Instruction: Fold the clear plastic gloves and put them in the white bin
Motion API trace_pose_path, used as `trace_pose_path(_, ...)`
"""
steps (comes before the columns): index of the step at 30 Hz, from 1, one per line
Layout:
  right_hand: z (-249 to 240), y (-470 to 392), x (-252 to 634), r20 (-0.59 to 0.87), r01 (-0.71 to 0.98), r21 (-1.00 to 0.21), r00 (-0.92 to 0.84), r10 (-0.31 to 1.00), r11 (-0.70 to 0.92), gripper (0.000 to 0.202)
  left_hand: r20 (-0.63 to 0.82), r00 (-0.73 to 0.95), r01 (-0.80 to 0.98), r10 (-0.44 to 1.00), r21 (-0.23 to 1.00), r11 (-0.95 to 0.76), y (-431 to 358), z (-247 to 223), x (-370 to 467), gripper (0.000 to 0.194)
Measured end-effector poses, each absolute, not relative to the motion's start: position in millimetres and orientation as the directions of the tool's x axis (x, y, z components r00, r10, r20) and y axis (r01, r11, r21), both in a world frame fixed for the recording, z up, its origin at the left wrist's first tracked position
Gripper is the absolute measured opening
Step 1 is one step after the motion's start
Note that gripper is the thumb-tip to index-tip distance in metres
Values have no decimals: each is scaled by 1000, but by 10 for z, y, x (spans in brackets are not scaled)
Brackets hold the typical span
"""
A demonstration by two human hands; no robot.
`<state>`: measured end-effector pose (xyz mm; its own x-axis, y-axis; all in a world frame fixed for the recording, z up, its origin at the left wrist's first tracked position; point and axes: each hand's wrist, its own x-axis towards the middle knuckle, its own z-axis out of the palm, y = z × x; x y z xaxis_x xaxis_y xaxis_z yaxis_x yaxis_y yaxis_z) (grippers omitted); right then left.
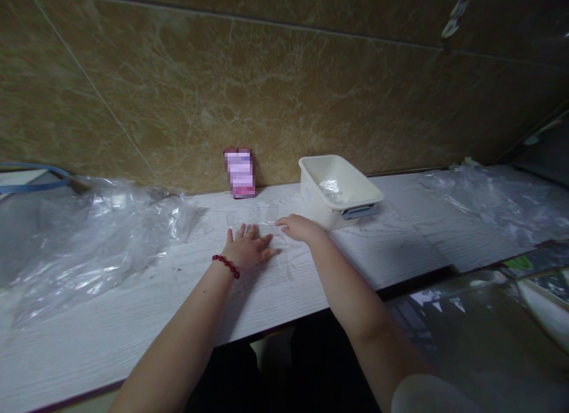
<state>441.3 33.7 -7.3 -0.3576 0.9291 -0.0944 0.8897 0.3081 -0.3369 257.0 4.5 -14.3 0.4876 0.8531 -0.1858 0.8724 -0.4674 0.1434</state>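
Two hands [244,251] [300,227] touch clear plastic [261,215] near one bin [316,198].

Open right of cream bin [316,201], blocked behind

Can pass over tabletop [400,241] just right of it, up to loose film [493,202], or between it and the phone [241,175]. Blocked behind by the wall [267,99], far left by heaped plastic [118,235], front-left by left hand [247,250] and right hand [301,228].

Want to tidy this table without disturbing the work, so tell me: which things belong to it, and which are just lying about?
In use, it seems:
- flat clear plastic by the left hand and right hand
- perhaps the white box

Likely just lying about:
- phone leaning on the wall
- crumpled plastic at left
- loose plastic at right
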Motion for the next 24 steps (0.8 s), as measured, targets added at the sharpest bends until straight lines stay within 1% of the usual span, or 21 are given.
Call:
trace_pose_path(3, -81, 325, 4405, -101, 890, -330, -366, 925, 316, 34, -187, 478, 877, 858, 142, -458, 77, -127, 2537, 59)
trace_pose_path(5, -85, 323, 4408, -101, 889, -320, -375, 922, 327, 38, -157, 467, 883, 870, 132, -450, 118, -86, 2468, 55)
trace_pose_path(10, -65, 316, 4408, -106, 892, -307, -380, 919, 333, 40, 30, 384, 918, 923, 91, -385, 128, 107, 2096, 46)
trace_pose_path(15, -31, 298, 4392, -116, 896, -296, -377, 919, 330, 40, 110, 549, 809, 829, 182, -559, -229, 97, 1722, 38)
trace_pose_path(18, -20, 288, 4386, -116, 898, -297, -371, 922, 324, 40, 96, 622, 743, 777, 241, -625, -492, -50, 1618, 35)
trace_pose_path(21, -13, 281, 4383, -84, 892, -311, -371, 925, 329, 41, 121, 651, 702, 749, 280, -655, -651, -198, 1586, 36)
trace_pose_path(24, -4, 276, 4378, -50, 881, -321, -382, 923, 348, 41, 179, 641, 698, 747, 270, -664, -695, -303, 1583, 36)
